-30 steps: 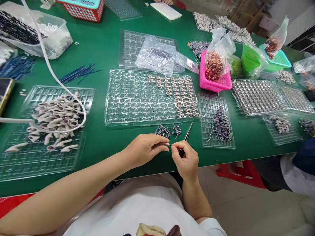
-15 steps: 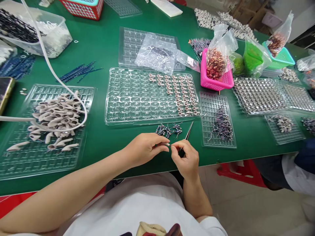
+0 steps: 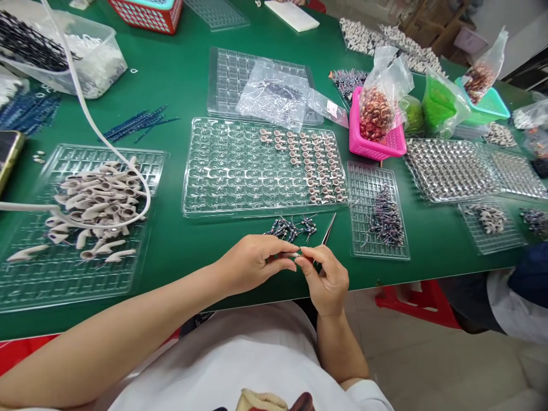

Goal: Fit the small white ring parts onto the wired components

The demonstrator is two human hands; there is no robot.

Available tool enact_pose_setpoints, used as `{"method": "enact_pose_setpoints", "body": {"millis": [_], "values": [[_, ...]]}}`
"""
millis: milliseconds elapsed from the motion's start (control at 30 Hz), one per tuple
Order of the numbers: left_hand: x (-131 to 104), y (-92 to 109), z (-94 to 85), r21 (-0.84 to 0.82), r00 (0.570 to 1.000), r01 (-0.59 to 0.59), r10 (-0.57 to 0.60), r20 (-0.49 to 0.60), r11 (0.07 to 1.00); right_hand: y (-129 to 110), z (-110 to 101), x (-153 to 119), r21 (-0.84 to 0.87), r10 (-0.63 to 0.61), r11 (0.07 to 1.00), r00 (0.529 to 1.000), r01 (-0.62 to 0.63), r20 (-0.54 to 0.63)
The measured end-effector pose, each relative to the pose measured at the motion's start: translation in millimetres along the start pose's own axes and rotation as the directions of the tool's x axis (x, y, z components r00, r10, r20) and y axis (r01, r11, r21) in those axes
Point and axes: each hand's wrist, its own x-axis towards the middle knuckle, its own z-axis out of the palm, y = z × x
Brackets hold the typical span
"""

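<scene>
Near the table's front edge, my left hand (image 3: 252, 264) pinches a small pale piece (image 3: 291, 254) between thumb and fingers. My right hand (image 3: 327, 278) meets it there, its thumb and forefinger closed at the piece's end, and its other fingers are curled round metal tweezers (image 3: 329, 229) that point up and away. Just beyond the hands lies a small heap of dark-blue wired parts (image 3: 293, 228). Behind that is a clear moulded tray (image 3: 226, 165), its right part filled with small pale parts. Fine details between the fingertips are hidden.
At left, grey-white curved shells (image 3: 100, 197) are piled on a clear tray, with a white cable (image 3: 88, 114) looping above. A tray of wired parts (image 3: 385, 220) and a pink basket (image 3: 374, 149) stand right. A co-worker's leg and a red stool (image 3: 422, 305) show at lower right.
My right hand's thumb and forefinger have shifted slightly and now press closer to my left fingertips. The pale piece shows less plainly between them.
</scene>
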Motion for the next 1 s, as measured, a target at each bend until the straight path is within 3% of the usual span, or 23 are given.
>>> {"method": "enact_pose_setpoints", "body": {"millis": [300, 1000], "values": [[-1.4, 1.7, -0.3, -0.012, 1.000, 0.019, -0.019, -0.003, 1.000, -0.8, -1.8, 0.3, 0.075, 0.023, 0.997, 0.999, -0.025, 0.023], [-5.9, -4.3, 3.4, 0.142, 0.981, -0.189, 0.194, -0.019, 0.972, 4.0, -0.7, -0.5, -0.050, -0.111, 0.992, 0.993, 0.113, 0.038]]}}
